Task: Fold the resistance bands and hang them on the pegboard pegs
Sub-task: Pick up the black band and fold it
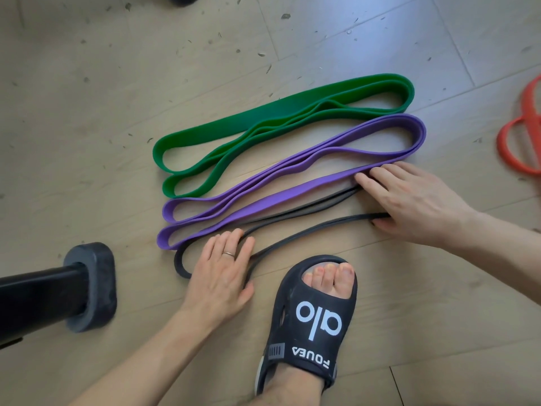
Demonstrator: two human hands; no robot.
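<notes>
Head view: wooden floor [87, 112]; black post foot [90, 285] at 8 o'clock, black slide sandal [316, 320] at 6, orange band [524, 136] at 3. Centre: folded green band [281, 112], purple band [292, 171], thin black band [295, 232] side by side. Both hands lie flat, fingers straight: left hand [219, 276] presses the black band's left loop, right hand [409, 197] its right end.

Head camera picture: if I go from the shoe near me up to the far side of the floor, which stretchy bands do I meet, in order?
Black rubber sandal → thin black rubber band → flat purple rubber band → wide green rubber band.
</notes>
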